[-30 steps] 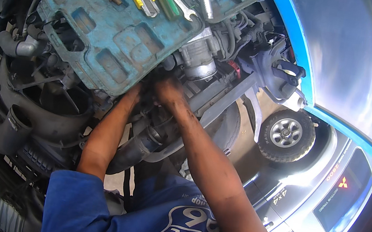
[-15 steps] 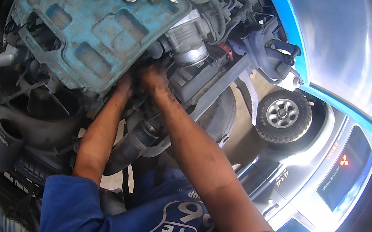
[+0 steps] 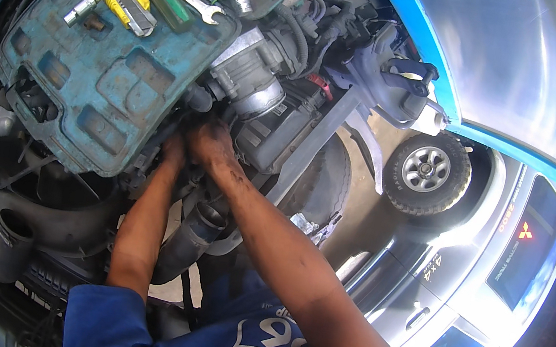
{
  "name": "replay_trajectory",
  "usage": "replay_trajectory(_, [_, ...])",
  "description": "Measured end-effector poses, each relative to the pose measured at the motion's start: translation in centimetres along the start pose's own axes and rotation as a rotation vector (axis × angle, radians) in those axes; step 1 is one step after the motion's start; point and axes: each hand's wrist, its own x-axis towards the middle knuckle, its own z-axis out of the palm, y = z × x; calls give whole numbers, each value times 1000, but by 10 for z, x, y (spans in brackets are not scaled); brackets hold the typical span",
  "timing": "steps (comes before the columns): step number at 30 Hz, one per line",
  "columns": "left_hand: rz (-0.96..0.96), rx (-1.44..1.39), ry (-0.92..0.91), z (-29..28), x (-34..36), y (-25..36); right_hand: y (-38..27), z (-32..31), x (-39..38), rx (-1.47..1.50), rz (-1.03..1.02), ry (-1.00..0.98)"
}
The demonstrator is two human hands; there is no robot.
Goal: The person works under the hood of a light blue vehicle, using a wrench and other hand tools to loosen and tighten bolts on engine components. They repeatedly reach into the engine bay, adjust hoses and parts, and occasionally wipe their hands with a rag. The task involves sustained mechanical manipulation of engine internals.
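We are working both hands deep in the engine bay; right hand (image 3: 212,148) is lying just below the silver cylindrical unit (image 3: 252,88), touching it; left hand (image 3: 171,152) is sitting beside it, under the blue tool tray (image 3: 99,99) edge; finger positions hidden, cannot tell grip.

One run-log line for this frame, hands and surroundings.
left hand: deep in engine bay, grip hidden | right hand: on engine parts below alternator | teal tool tray: atop engine, holds wrenches
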Motion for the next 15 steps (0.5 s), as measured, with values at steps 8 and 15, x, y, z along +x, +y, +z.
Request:
replay_trajectory(8, [-63, 999, 19, -8, 7, -48, -21, -29, -18, 52, -53, 12])
replay_trajectory(15, [-6, 1073, 51, -9, -2, -34, -32, -35, -20, 103, -37, 29])
